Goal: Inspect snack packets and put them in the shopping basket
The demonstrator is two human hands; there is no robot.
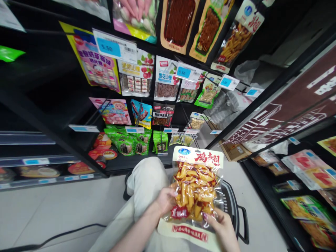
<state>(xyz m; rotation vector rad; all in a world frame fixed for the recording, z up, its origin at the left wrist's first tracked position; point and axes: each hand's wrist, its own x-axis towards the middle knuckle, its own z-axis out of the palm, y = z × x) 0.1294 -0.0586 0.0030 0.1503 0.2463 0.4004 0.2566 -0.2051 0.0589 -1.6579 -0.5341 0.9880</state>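
I hold a clear snack packet with yellow-orange pieces and red Chinese lettering, upright in front of me. My left hand grips its left edge, thumb on the front. My right hand grips its lower right corner, thumb pressed on the front. Both hands are closed on the packet. Behind it lies a black shopping basket on the floor. My knee in pale trousers is bent just left of the packet.
A black peg rack of hanging snack packets with blue price tags rises ahead. Green bags sit on its bottom shelf. Shelves with packets flank both sides. A black cable runs over the pale tiled floor.
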